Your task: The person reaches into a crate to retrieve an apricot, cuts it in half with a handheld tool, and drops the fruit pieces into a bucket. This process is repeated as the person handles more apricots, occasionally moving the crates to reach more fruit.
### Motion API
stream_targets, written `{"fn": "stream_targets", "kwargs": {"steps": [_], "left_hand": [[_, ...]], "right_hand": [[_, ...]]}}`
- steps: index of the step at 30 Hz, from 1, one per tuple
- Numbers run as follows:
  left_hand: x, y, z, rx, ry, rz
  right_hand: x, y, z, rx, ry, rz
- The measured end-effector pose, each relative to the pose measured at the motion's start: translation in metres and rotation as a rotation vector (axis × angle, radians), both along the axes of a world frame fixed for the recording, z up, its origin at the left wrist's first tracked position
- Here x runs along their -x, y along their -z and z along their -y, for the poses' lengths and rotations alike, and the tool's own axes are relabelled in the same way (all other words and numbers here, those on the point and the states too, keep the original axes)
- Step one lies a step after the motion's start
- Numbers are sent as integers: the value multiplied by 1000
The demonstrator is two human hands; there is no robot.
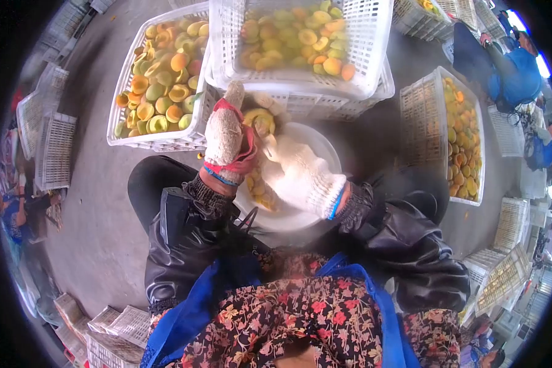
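My left hand (pixel 227 138), in a white knitted glove with red material around it, is closed around a yellow-green apricot (pixel 260 118) above a white basin (pixel 316 138). My right hand (pixel 300 172), in a white glove with a blue cuff edge, is closed with its fingers against the same fruit. Whether it also grips a small tool is hidden. Below the hands, several pieces of yellow fruit (pixel 260 193) lie in the basin, which stands between my knees.
Ahead are a white crate (pixel 113 116) of halved apricots and a stacked crate (pixel 374 55) of fruit. Another apricot crate (pixel 420 110) stands at the right. Crates (pixel 58 147) line the left side. A person in blue (pixel 518 76) works at the far right.
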State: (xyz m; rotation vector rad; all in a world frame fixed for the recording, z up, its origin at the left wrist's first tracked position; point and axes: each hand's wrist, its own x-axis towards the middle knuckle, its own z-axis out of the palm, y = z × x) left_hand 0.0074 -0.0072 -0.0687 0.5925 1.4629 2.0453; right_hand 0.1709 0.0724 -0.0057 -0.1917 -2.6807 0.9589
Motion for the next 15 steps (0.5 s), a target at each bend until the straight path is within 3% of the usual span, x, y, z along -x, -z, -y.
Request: {"fn": "stream_targets", "kwargs": {"steps": [1, 3, 5, 6, 8, 9, 11, 12, 14, 15], "left_hand": [[4, 5, -4, 106, -43, -98], [1, -7, -6, 210, -86, -201], [-12, -56, -2, -264, 171, 401], [-10, -46, 1, -261, 171, 402], [-4, -16, 8, -108, 37, -39], [-6, -27, 8, -106, 37, -39], [-11, -60, 6, -260, 246, 260], [-11, -56, 6, -260, 248, 259], [-9, -46, 5, -370, 150, 676], [-10, -50, 5, -371, 151, 674]], "right_hand": [[1, 1, -2, -158, -41, -110], [3, -1, -3, -116, 10, -71], [7, -4, -6, -74, 56, -34], [6, -4, -11, -152, 44, -9], [6, -3, -14, -227, 33, 18], [6, -2, -15, -261, 39, 7], [7, -8, -14, -297, 44, -6], [7, -19, -10, -246, 111, 29], [8, -24, -7, -194, 180, 61], [9, -22, -6, -226, 165, 29]]}}
